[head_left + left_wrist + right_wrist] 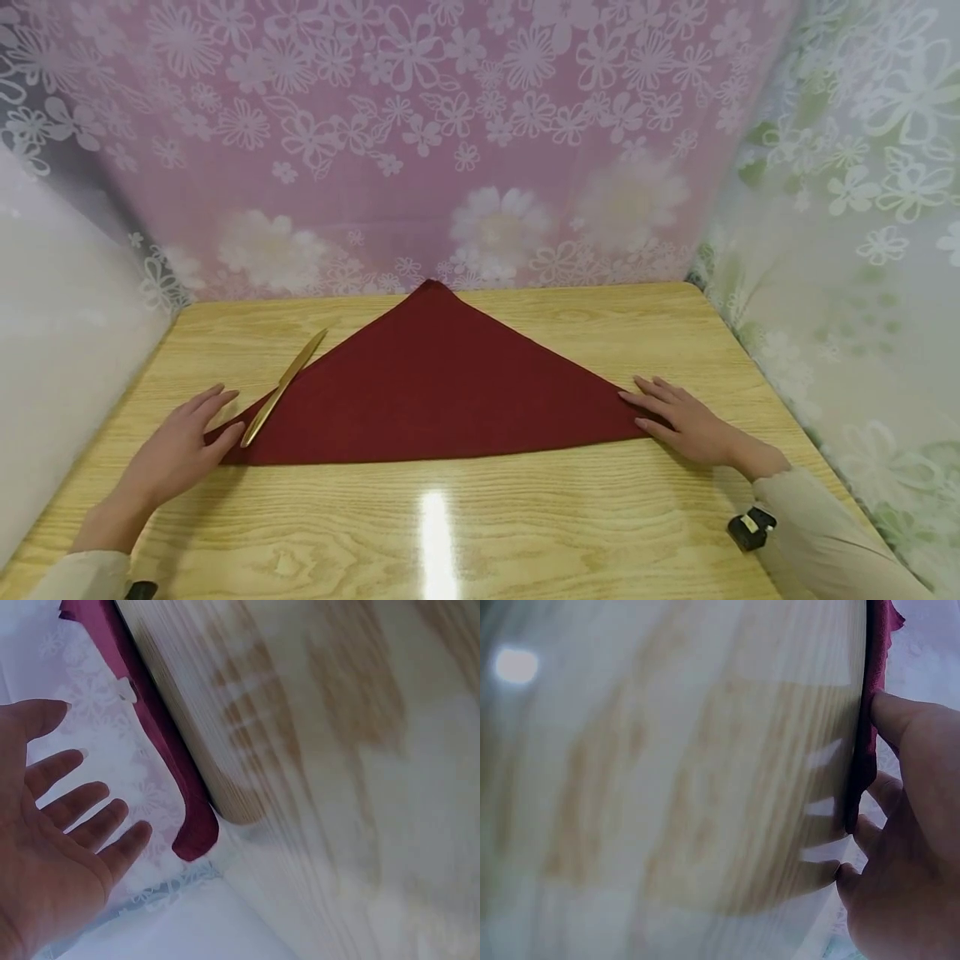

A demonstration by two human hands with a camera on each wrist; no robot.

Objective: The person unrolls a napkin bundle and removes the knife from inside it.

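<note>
A dark red cloth napkin, folded into a triangle, lies with its point toward the back wall. A gold table knife lies slantwise across its left edge. My left hand is by the napkin's left corner, its thumb near the knife's handle end. In the left wrist view, the left hand's fingers are spread, apart from the napkin. On the right, my right hand touches the napkin's right corner. Its thumb lies against the cloth in the right wrist view, other fingers spread along the tabletop.
The napkin lies on a glossy wood-grain table, with a light reflection near its front. Flowered pink cloth hangs behind the table. Pale floral cloth hangs on the right and a white surface stands on the left.
</note>
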